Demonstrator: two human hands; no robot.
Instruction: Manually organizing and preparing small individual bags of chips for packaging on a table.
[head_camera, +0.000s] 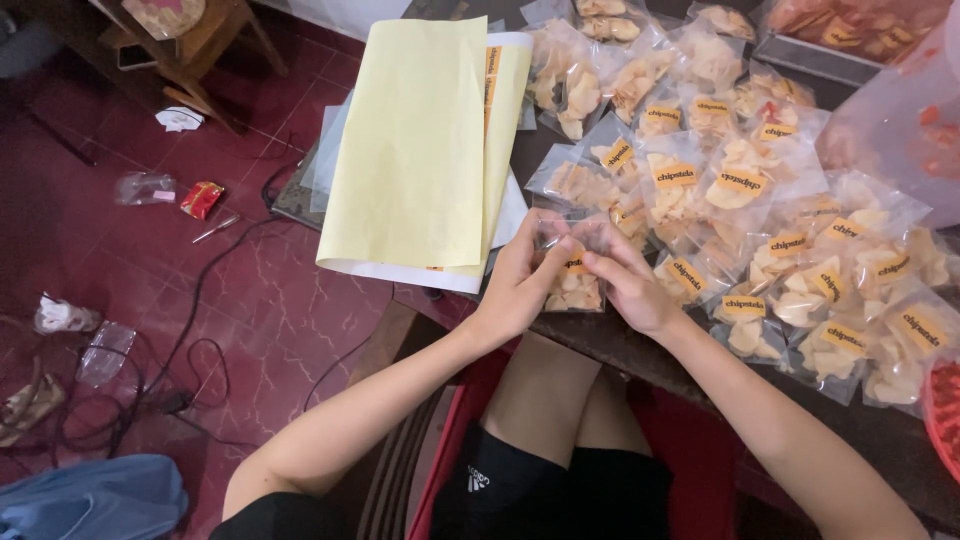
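A black cable (190, 330) snakes across the red tiled floor (260, 300) at the far left. Next comes a stack of pale yellow sheets (415, 145) hanging over the table's edge (610, 350). Just right of it, the left hand (520, 280) and the right hand (625, 285) together pinch one small clear bag of chips (575, 290), fingers closed on its top, at the table's near edge. Further right lie many filled bags (780, 230) with yellow labels.

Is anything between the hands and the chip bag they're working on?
Nothing visible: the left hand and right hand already grip the clear chip bag from both sides at the table edge.
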